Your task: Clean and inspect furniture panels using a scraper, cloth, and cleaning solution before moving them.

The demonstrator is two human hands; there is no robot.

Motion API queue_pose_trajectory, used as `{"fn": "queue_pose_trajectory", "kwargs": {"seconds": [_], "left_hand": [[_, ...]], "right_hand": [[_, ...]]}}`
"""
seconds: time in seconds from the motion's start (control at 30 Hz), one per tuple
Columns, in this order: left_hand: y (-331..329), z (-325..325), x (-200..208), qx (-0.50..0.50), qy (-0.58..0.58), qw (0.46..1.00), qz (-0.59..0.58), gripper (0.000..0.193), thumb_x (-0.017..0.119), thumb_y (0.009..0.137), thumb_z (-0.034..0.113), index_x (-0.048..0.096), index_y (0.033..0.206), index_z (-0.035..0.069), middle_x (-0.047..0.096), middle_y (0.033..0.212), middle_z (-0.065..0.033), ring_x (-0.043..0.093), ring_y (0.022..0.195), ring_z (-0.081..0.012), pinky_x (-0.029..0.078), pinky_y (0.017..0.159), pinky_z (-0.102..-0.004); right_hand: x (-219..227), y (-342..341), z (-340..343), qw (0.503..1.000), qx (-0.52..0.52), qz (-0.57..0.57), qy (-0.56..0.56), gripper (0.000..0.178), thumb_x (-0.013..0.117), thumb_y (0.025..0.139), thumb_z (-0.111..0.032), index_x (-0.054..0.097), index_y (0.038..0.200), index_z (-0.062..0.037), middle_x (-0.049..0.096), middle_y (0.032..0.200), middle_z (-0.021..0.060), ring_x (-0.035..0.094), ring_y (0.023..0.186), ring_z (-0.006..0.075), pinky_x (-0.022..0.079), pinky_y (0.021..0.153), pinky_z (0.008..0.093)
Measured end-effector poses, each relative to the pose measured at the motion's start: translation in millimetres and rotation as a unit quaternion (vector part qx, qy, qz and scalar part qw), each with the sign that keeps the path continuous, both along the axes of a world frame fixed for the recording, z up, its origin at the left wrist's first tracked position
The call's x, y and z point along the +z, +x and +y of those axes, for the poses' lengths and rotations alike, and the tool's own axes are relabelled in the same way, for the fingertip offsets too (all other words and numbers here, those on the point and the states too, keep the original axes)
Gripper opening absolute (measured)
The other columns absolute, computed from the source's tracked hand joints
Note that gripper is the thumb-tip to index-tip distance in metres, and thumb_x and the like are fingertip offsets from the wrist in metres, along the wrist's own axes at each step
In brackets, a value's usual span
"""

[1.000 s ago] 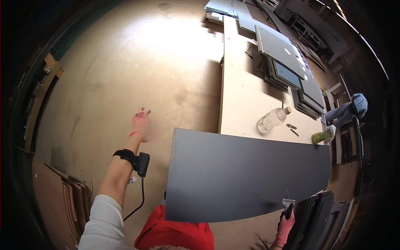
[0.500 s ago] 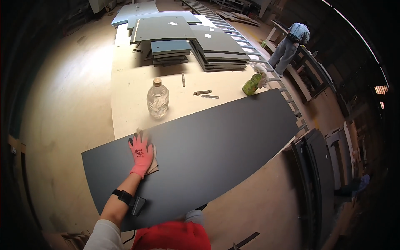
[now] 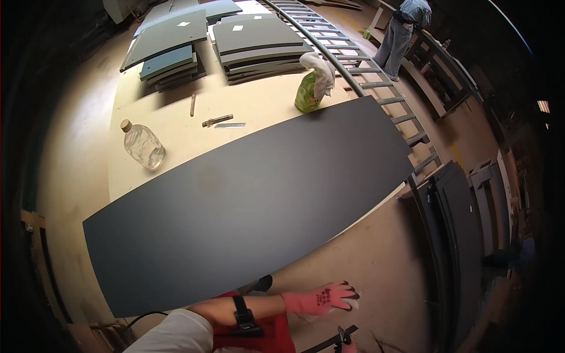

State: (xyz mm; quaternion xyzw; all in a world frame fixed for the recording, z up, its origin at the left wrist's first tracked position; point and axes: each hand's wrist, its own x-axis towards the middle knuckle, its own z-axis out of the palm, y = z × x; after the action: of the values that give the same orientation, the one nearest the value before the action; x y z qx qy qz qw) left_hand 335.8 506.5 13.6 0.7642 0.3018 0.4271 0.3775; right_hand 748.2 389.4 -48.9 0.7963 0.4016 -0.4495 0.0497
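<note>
My left hand [image 3: 321, 299], in a pink glove with dark fingertips, reaches across my body past the near edge of a long dark grey panel [image 3: 235, 200]. Its fingers bend around a pale cloth [image 3: 354, 304], of which only a little shows. At the bottom edge a bit of pink glove, apparently my right hand [image 3: 348, 347], is mostly cut off. Beside it lies a dark strip [image 3: 332, 339]; whether the hand grips it is unclear. The panel lies flat on a pale board [image 3: 176, 132].
A clear bottle [image 3: 143, 146] and a green bottle [image 3: 307, 94] with white cloth on top stand behind the panel. Cutter-like tools [image 3: 218, 120] lie between them. Beyond are stacked panels [image 3: 259, 41], a roller conveyor [image 3: 359, 67] and a person [image 3: 400, 35]. More panels [image 3: 450, 229] lean right.
My left hand has left the panel's surface and swung right and toward me, past the near edge, with the cloth. The view has shifted, so the bottles appear further left.
</note>
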Motion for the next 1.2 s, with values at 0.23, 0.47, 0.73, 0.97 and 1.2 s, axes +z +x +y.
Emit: {"fn": "queue_pose_trajectory", "kwargs": {"seconds": [0.23,0.47,0.73,0.97,1.2], "left_hand": [[-309.3,-15.6,52.2,0.662,-0.055,0.747,0.038,0.037,0.045,0.078,-0.007,0.056,0.112,-0.002,0.050,0.125,-0.0187,0.051,0.112,-0.0317,0.041,0.094,-0.0319],[-474.3,51.2,37.8,0.751,0.008,0.651,0.106,0.035,0.051,0.081,0.004,0.056,0.116,0.005,0.051,0.125,-0.0136,0.048,0.115,-0.0321,0.037,0.098,-0.0360],[-481.8,73.7,79.0,0.823,-0.071,0.563,-0.005,0.049,0.053,0.088,0.026,0.043,0.132,0.007,0.036,0.140,-0.0132,0.031,0.131,-0.0276,0.024,0.107,-0.0349],[-337.8,33.1,91.4,0.801,-0.108,0.572,-0.139,0.043,0.041,0.086,0.002,0.044,0.129,-0.002,0.044,0.133,-0.0120,0.040,0.124,-0.0225,0.033,0.101,-0.0332],[-303.5,41.9,95.4,0.802,-0.152,0.577,0.000,0.049,0.042,0.075,-0.005,0.047,0.124,-0.005,0.047,0.130,-0.0174,0.043,0.122,-0.0294,0.032,0.102,-0.0367]], "right_hand": [[10.8,89.0,138.1,0.959,0.180,-0.170,-0.140,0.044,0.053,0.086,-0.047,0.064,0.100,-0.0066,0.061,0.079,0.0141,0.059,0.068,0.0220,0.046,0.058,0.0358],[167.4,-79.0,371.7,0.871,0.172,-0.270,0.371,0.052,0.054,0.071,0.004,0.055,0.121,-0.0059,0.064,0.104,0.0187,0.061,0.096,0.0316,0.046,0.085,0.0366],[210.6,-490.8,441.1,0.701,0.571,0.148,0.401,0.056,0.060,0.069,0.001,0.046,0.123,-0.0028,0.045,0.123,0.0173,0.052,0.105,0.0368,0.045,0.087,0.0377],[104.8,-764.8,416.1,0.407,0.777,0.124,0.463,0.026,0.049,0.082,-0.009,0.053,0.107,-0.0132,0.051,0.101,0.0052,0.051,0.092,0.0210,0.040,0.077,0.0333],[78.1,-792.4,429.5,0.377,0.749,0.142,0.526,0.035,0.056,0.079,-0.015,0.055,0.114,-0.0140,0.050,0.113,0.0095,0.046,0.108,0.0248,0.038,0.088,0.0369]]}}
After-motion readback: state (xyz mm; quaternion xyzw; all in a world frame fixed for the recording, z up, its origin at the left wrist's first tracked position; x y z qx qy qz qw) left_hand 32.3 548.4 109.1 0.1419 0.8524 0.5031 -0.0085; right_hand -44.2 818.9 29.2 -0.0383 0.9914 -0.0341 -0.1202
